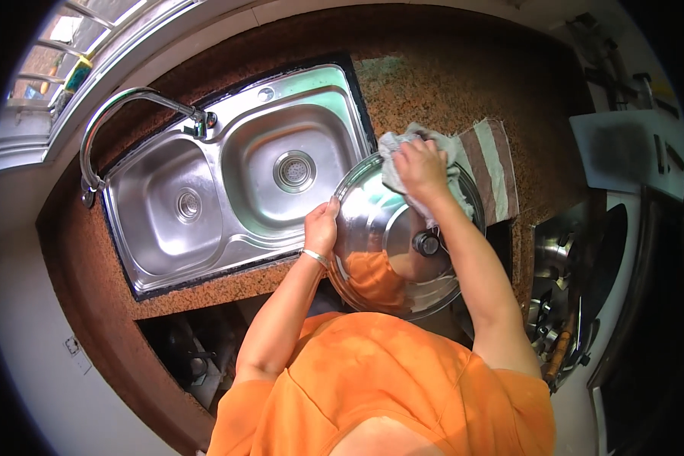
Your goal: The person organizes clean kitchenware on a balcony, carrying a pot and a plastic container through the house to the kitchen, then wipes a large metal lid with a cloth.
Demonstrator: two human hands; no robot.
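Note:
A shiny round metal pot lid with a black knob is held at the counter's front edge, just right of the sink. My left hand grips its left rim, thumb on top. On the lid's upper right part, my right hand presses a crumpled light grey cloth, and the fingertips are partly sunk in its folds. A brown and white striped cloth lies flat on the granite counter, beyond the lid's right side. The lid's underside is hidden.
Left of the lid is a steel double-bowl sink with a curved chrome faucet. A yellow and green sponge is by the window. At the right are a white board and metal cookware. Dark open shelving lies under the counter.

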